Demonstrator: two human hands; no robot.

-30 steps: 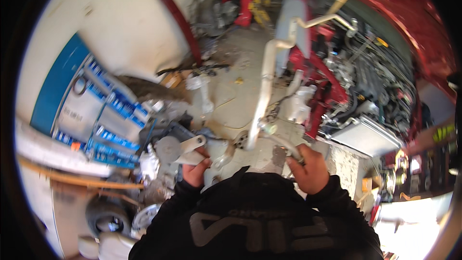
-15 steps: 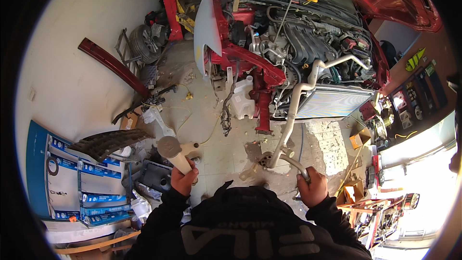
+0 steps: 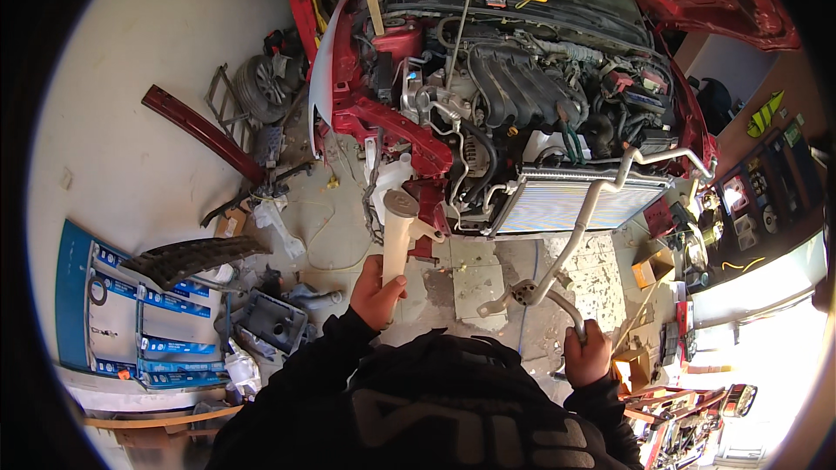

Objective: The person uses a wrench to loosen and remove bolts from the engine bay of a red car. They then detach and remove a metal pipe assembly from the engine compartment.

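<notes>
My left hand [image 3: 378, 298] is wrapped round a beige tube [image 3: 398, 248] with a round, darker cap on top and a short side spout. It is held upright in front of the car's red front frame. My right hand [image 3: 588, 355] grips the lower end of a long, bent metal pipe [image 3: 578, 239]. A dark flange with holes [image 3: 526, 292] sits on this pipe near the hand. From there the pipe rises past the radiator [image 3: 575, 206], its far end bending off to the right. Whether it touches the car I cannot tell.
The red car stands ahead with its hood raised and engine [image 3: 522, 83] exposed. Left lie a dark grille piece [image 3: 200, 258], a grey plastic bin [image 3: 272, 320] and a blue-edged shelf panel [image 3: 74, 296]. Cardboard boxes [image 3: 649, 271] and loose parts are at right.
Both hands have shifted right, the left hand further, bringing the beige tube before the car's frame. The metal pipe has moved right with my right hand. The view has come nearer the car.
</notes>
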